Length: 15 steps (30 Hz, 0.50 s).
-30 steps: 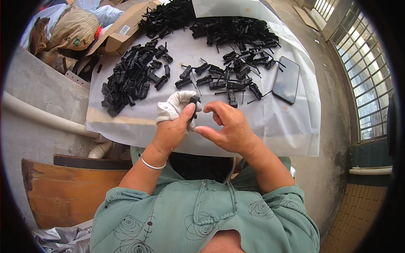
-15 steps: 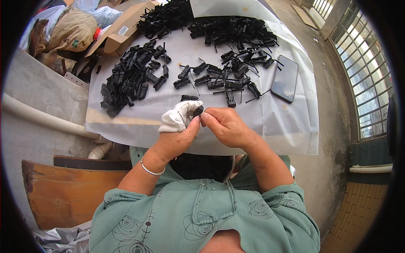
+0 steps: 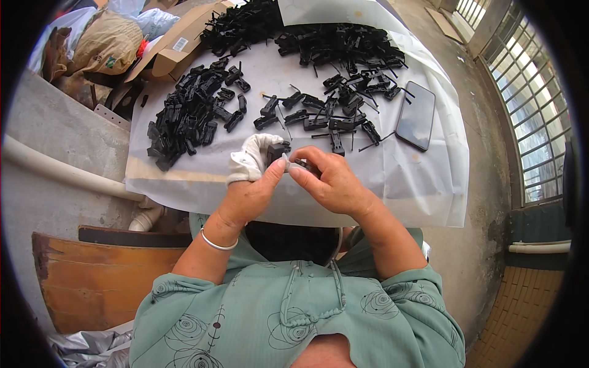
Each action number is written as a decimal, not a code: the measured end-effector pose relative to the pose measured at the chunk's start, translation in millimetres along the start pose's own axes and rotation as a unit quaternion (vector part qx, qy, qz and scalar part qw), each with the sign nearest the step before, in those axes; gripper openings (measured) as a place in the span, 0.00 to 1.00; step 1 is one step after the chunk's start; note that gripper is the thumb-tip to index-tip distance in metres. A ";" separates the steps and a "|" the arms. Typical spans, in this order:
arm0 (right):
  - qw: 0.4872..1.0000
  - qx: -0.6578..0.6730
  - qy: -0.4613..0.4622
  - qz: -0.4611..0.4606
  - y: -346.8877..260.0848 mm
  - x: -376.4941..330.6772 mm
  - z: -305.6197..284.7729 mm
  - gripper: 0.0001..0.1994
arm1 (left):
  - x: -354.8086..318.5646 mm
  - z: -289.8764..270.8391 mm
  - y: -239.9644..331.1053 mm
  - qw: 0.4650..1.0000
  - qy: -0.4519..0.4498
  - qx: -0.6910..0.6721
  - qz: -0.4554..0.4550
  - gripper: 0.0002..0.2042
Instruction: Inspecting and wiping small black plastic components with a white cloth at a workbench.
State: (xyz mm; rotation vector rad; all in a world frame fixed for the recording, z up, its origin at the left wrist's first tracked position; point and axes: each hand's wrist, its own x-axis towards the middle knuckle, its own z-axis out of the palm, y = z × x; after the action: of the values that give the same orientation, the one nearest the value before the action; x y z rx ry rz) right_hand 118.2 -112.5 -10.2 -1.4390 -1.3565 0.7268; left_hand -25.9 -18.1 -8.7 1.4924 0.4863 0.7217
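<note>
**Small black part pinched between both hands**

We see a small black plastic part (image 3: 279,151) held just above the near edge of the table, at the meeting point of the two hands. The left hand (image 3: 248,184) wears a white cloth covering (image 3: 250,158) over its fingers and presses its bare thumb against the part from below. The right hand (image 3: 331,181) closes in from the other side, its fingertips (image 3: 299,164) bunched together and pinching the same piece, so both hands grip it at once.

Just beyond the fingertips we find loose black parts (image 3: 319,116) scattered over a white sheet (image 3: 392,184) that covers the table. Further out past the left hand's fingers lies a dense heap of black parts (image 3: 187,119), and well beyond both hands a second heap (image 3: 334,43). Out past the right hand's fingers rests a dark phone (image 3: 416,115), flat on the sheet. Beyond the left heap stands an open cardboard box (image 3: 169,52).
</note>
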 end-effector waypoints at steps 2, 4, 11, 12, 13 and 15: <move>0.995 -0.095 -0.032 0.019 3.2 1.0 -2.2 0.06 | 0.4 -9.2 0.3 1.000 -0.012 -0.012 0.008 0.13; 0.987 -0.124 0.004 -0.100 14.4 -0.4 0.4 0.05 | -1.9 -10.7 7.0 0.984 -0.021 -0.137 -0.109 0.13; 0.996 -0.038 0.021 -0.080 7.0 1.6 -2.7 0.05 | -7.2 -2.2 18.1 0.988 -0.095 0.050 -0.111 0.15; 0.999 0.012 0.004 -0.047 6.2 1.1 -1.1 0.06 | -7.8 -0.5 19.7 0.988 -0.095 0.049 -0.112 0.15; 0.998 0.061 -0.014 -0.013 5.7 0.7 -0.5 0.07 | -8.1 2.0 20.6 0.987 -0.105 0.060 -0.106 0.15; 0.999 0.050 -0.016 0.005 2.5 1.5 -2.7 0.08 | -7.4 2.5 21.4 0.985 -0.108 0.088 -0.104 0.13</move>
State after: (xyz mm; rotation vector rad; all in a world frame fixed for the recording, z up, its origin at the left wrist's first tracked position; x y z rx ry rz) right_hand 121.8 -111.5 -11.2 -1.3602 -1.3190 0.8162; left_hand -32.2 -26.4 11.6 1.6342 0.5417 0.3550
